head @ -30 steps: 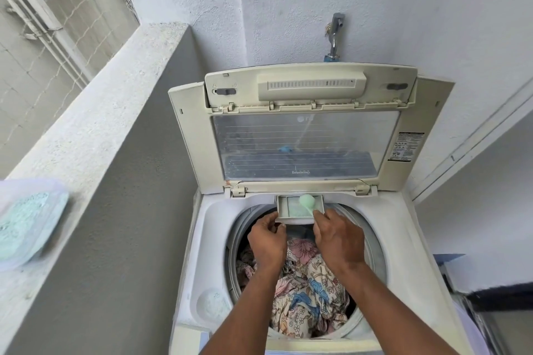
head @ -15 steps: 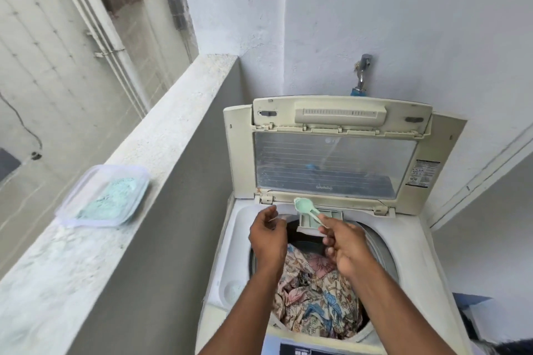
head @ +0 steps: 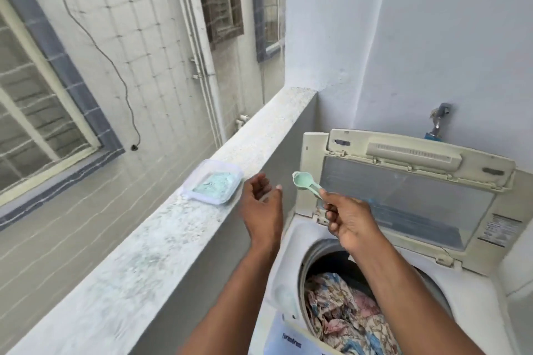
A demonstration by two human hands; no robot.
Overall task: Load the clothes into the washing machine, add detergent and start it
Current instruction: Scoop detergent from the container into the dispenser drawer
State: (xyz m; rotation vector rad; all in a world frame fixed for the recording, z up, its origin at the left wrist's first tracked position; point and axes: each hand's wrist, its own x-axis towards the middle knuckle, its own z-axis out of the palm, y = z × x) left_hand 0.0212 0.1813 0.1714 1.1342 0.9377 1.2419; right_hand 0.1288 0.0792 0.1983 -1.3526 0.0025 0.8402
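Detergent step, judging by the layout: washer [head: 291,265] lid is up, clothes [head: 343,314] are in the drum. Tub [head: 213,186] of pale green powder sits on the ledge [head: 161,245], left of the washer. Left hand [head: 261,204] is empty, fingers relaxed, just right of the tub, not touching. Right hand [head: 347,220] pinches the scoop [head: 307,186] handle, bowl aimed at the tub. Next: likely steady the tub and dip the scoop, or drop it back in.
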